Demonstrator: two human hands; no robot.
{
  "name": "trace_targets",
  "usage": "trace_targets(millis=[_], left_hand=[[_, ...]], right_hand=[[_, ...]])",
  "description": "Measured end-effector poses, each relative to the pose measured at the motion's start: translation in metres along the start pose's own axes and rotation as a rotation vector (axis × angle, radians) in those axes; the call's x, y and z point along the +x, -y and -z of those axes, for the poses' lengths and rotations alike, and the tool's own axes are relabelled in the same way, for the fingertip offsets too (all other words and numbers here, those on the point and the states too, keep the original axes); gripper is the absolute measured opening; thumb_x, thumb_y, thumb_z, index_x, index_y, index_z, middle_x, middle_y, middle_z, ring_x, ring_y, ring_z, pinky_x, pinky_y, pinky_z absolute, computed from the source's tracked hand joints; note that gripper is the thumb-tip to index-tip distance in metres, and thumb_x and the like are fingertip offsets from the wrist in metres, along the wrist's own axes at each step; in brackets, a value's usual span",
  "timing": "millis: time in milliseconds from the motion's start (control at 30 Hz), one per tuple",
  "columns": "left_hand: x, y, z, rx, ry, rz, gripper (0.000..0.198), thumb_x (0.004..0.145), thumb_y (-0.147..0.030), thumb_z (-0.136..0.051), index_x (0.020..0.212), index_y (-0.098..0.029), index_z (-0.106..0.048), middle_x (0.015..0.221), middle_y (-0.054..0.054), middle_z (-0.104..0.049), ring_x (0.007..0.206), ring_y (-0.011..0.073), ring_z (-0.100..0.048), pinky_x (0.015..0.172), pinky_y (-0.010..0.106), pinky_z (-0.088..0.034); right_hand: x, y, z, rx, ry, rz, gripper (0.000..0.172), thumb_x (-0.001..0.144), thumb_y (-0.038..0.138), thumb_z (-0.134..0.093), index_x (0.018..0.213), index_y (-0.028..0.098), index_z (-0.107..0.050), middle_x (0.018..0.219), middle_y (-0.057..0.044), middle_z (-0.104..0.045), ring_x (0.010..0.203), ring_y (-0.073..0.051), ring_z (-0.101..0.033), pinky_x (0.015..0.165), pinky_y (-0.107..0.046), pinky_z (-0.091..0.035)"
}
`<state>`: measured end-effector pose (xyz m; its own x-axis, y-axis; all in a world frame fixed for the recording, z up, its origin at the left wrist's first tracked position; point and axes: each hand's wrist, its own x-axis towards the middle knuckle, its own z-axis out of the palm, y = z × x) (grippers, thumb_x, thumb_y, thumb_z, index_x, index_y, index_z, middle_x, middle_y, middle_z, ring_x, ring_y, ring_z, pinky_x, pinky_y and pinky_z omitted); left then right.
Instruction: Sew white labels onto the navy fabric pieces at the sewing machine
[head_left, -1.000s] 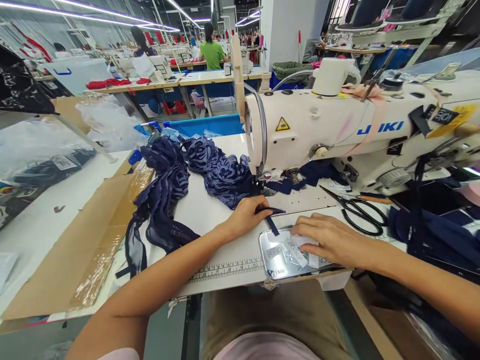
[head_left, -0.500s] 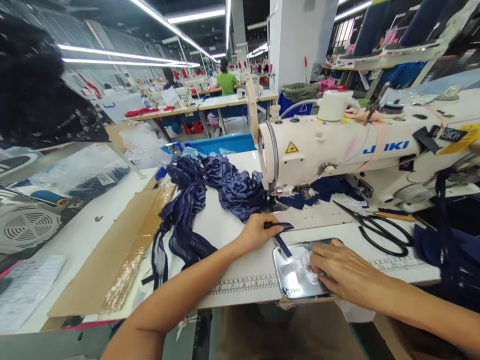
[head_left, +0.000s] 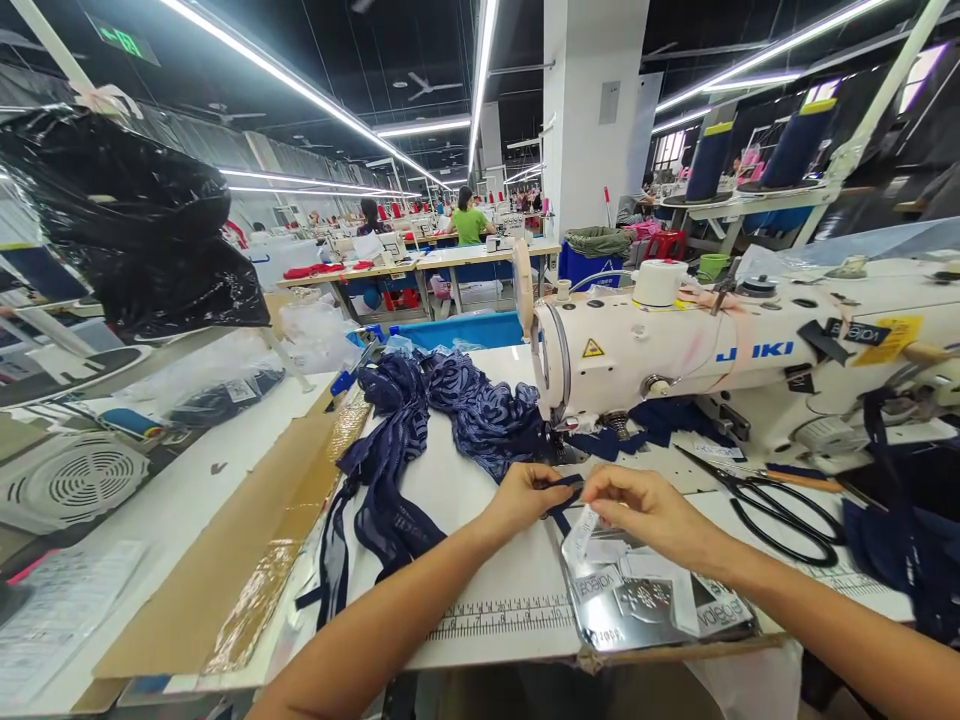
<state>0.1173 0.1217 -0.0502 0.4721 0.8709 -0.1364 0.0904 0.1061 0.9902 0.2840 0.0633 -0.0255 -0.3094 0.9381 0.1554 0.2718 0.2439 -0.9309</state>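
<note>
While the left hand (head_left: 529, 495) grips a navy strip (head_left: 568, 492), the right hand (head_left: 634, 500) pinches a label (head_left: 580, 532)

Since both hands meet right in front of the sewing machine (head_left: 600, 350), that's where the action is. The left hand has its thumb and fingers narrowed on the strip, with a short tail of it sticking down toward the tray (head_left: 637, 637). The right hand comes in from the other side, and its thumb and fingertips are together on the white label, which dangles over the tray's top left corner. The two sets of fingertips are super close, but it's hard to tell whether the label touches the strip.

More printed labels (head_left: 718, 612) lie on the shiny tray, which sits at the front edge of the table (head_left: 480, 570). A printed ruler (head_left: 514, 617) runs along that edge, just left of the tray.

Bunched navy lace (head_left: 480, 415) lies just beyond the left hand, running up to the needle area. Can't tell if the strip is joined to it. Black scissors (head_left: 742, 487) lie to the right of the right hand, with a pencil (head_left: 806, 481) just behind them. Over on the left there's a flat piece of cardboard (head_left: 217, 550), and way in the back a person in green (head_left: 469, 226) is at another table.
</note>
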Motion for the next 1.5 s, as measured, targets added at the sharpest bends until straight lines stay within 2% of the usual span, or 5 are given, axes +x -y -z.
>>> trace_targets(millis=[233, 600, 1267, 1400, 1500], left_hand=[[-0.006, -0.006, 0.004, -0.086, 0.027, 0.029, 0.043, 0.053, -0.052, -0.071, 0.057, -0.011, -0.059, 0.049, -0.004, -0.047, 0.047, 0.0057, -0.035, 0.049, 0.021, -0.025], [-0.004, -0.004, -0.005, -0.082, -0.111, 0.036, 0.040, 0.049, -0.049, -0.074, 0.057, -0.012, -0.060, 0.050, -0.005, -0.045, 0.048, 0.0056, -0.032, 0.049, 0.022, -0.022], [-0.004, -0.005, 0.003, -0.080, -0.074, 0.046, 0.033, 0.048, -0.040, -0.076, 0.061, -0.013, -0.064, 0.057, -0.002, -0.054, 0.054, 0.0079, -0.041, 0.055, 0.022, -0.031], [-0.014, -0.014, 0.024, 0.076, 0.011, 0.032, 0.029, 0.052, -0.038, -0.073, 0.058, -0.012, -0.061, 0.053, -0.003, -0.050, 0.052, 0.0074, -0.039, 0.054, 0.022, -0.028], [-0.024, -0.025, 0.039, 0.245, 0.024, -0.015, 0.026, 0.058, -0.036, -0.067, 0.057, -0.013, -0.057, 0.051, -0.004, -0.045, 0.050, 0.0067, -0.037, 0.050, 0.020, -0.027]], right_hand=[[0.028, -0.026, -0.025, 0.088, -0.304, -0.044, 0.016, 0.067, 0.034, -0.054, 0.073, 0.019, -0.056, 0.063, 0.001, -0.052, 0.057, -0.013, -0.046, 0.056, -0.028, -0.040], [0.034, -0.032, -0.021, 0.078, -0.471, -0.032, 0.023, 0.066, 0.041, -0.053, 0.075, 0.020, -0.056, 0.061, 0.001, -0.052, 0.056, -0.015, -0.049, 0.056, -0.030, -0.043], [0.033, -0.039, -0.013, 0.148, -0.216, -0.102, 0.026, 0.068, 0.043, -0.056, 0.058, 0.019, -0.052, 0.053, 0.004, -0.047, 0.052, -0.012, -0.045, 0.055, -0.028, -0.041], [0.027, -0.043, -0.015, -0.053, -0.076, -0.036, 0.032, 0.078, 0.038, -0.047, 0.098, 0.016, -0.057, 0.095, -0.009, -0.064, 0.088, -0.022, -0.060, 0.079, -0.040, -0.048], [0.037, -0.043, -0.026, -0.388, 0.008, 0.083, 0.044, 0.081, 0.027, -0.045, 0.123, 0.011, -0.044, 0.129, -0.020, -0.047, 0.119, -0.028, -0.044, 0.096, -0.048, -0.038]])
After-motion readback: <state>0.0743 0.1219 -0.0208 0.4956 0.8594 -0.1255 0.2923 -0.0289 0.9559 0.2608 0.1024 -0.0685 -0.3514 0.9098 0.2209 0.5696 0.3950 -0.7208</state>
